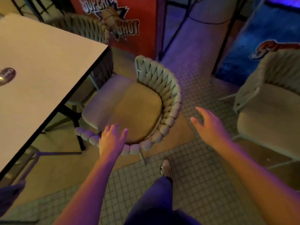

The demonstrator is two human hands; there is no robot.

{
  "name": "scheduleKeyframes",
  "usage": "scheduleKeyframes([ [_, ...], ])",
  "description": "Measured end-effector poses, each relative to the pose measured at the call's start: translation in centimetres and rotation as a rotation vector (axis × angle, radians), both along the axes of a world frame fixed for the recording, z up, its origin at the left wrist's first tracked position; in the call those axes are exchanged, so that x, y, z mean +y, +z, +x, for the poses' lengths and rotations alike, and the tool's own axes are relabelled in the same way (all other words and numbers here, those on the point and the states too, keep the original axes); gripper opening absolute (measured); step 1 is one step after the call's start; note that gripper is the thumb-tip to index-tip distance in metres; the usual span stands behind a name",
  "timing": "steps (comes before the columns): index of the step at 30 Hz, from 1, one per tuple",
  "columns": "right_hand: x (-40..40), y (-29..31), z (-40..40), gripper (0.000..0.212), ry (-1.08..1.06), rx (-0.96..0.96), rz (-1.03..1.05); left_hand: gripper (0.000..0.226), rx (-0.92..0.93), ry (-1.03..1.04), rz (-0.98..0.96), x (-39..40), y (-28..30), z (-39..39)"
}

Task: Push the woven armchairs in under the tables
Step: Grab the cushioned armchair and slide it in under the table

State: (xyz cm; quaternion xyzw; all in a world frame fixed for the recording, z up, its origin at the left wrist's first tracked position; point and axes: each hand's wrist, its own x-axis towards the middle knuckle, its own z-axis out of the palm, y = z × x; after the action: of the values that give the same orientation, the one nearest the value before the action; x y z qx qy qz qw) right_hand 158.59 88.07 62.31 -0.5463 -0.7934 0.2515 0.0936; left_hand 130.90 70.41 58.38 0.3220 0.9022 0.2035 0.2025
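A woven armchair (168, 95) with a tan seat cushion stands at the corner of a pale square table (40, 62), its front edge partly under the tabletop. My left hand (112, 140) is over the chair's near woven rim with fingers spread; whether it touches the rim I cannot tell. My right hand (209, 125) hovers open above the floor to the right of the chair, apart from it. A second woven armchair (267, 108) stands at the right edge. A third one (81, 28) sits behind the table's far side.
A red arcade cabinet (129, 25) stands behind the chair, a blue one (259, 38) at the right. A dark round object (7, 76) lies on the table. The floor is small square tiles (194, 184). My leg and shoe (164, 169) are below the chair.
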Motion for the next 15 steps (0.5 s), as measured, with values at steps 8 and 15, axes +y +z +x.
scheduleKeyframes([
  [8, 12.2, -0.7, -6.0, 0.055, 0.223, -0.077, -0.071, 0.048, -0.054, 0.258, -0.195, 2.2, -2.1, -0.5],
  [15, 20.7, -4.8, -14.6, 0.059, 0.504, -0.177, -0.144, 0.038, -0.082, 0.599, -0.297, 4.1, -2.9, 0.0],
])
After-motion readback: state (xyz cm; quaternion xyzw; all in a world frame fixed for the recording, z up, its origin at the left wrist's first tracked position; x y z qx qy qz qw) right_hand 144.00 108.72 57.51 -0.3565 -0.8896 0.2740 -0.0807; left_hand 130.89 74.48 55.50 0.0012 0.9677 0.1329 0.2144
